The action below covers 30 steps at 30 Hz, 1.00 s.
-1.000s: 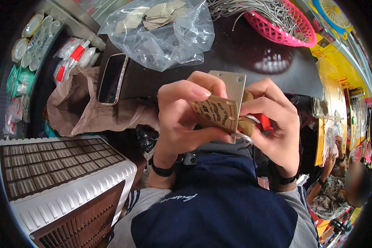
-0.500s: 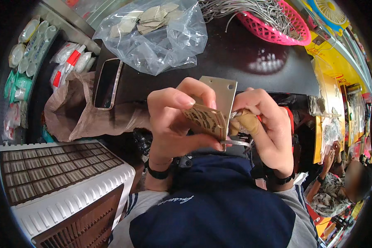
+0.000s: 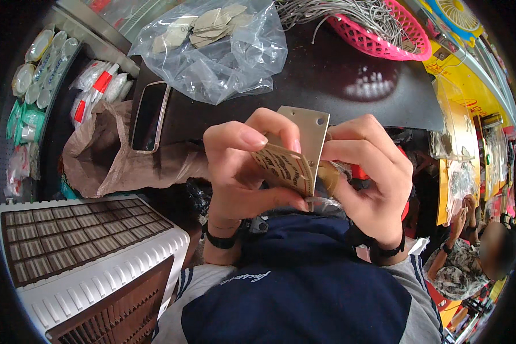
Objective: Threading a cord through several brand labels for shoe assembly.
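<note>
Above my lap, my left hand is closed around a small stack: a brown printed card and, behind it, a flat grey-beige tag with holes at its corners. My left thumb presses the lower edge, with fingers over the top. My right hand is curled at the stack's right edge, its index finger against the tag. A tan finger cover shows at its fingers. A thin silver cord loops from the stack's lower corner toward this hand; its far end is hidden.
On the dark table lie a clear plastic bag of similar tags, a phone, and a pink basket of silver cords. A brown bag and white air cooler stand left. Another person works at far right.
My right hand's fingers have uncurled somewhat and shifted up against the tag's edge. The cord loop has drawn in and flattened. My left hand and its stack have hardly moved.
</note>
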### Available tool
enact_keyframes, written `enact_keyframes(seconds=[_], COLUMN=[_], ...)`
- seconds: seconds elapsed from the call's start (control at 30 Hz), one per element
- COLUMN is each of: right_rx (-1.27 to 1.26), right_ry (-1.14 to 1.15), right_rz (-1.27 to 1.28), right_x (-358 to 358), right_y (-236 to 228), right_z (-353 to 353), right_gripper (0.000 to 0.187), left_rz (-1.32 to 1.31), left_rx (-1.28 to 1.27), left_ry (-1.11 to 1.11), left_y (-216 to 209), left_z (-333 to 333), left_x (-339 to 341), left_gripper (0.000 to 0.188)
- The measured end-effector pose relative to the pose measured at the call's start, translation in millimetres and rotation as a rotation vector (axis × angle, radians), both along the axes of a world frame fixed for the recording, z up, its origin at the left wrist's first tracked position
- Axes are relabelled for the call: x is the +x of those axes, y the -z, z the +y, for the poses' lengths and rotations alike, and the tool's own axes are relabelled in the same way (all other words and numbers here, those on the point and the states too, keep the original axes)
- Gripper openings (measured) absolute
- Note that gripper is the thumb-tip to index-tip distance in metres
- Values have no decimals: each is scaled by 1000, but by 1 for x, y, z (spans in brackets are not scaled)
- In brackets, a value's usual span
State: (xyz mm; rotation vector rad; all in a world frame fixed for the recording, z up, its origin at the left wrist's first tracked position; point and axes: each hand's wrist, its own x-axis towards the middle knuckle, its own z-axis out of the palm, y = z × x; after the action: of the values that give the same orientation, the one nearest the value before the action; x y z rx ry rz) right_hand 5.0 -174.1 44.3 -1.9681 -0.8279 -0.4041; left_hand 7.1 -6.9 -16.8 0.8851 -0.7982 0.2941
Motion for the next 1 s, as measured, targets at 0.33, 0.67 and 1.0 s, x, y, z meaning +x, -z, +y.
enact_keyframes(seconds=[0.33,0.67,1.0], right_rx=[44,243,421], right_ry=[-34,-139,-72], right_rz=[-110,220,328], right_x=[4,-2,-10], right_y=[0,8,15], right_z=[-2,2,7], right_gripper=[26,17,32], left_rz=[17,12,58], left_rx=[29,5,26], left_ry=[-6,18,83], left_y=[-1,2,0], left_z=[2,4,4], left_x=[1,1,-1], left_gripper=[81,83,81])
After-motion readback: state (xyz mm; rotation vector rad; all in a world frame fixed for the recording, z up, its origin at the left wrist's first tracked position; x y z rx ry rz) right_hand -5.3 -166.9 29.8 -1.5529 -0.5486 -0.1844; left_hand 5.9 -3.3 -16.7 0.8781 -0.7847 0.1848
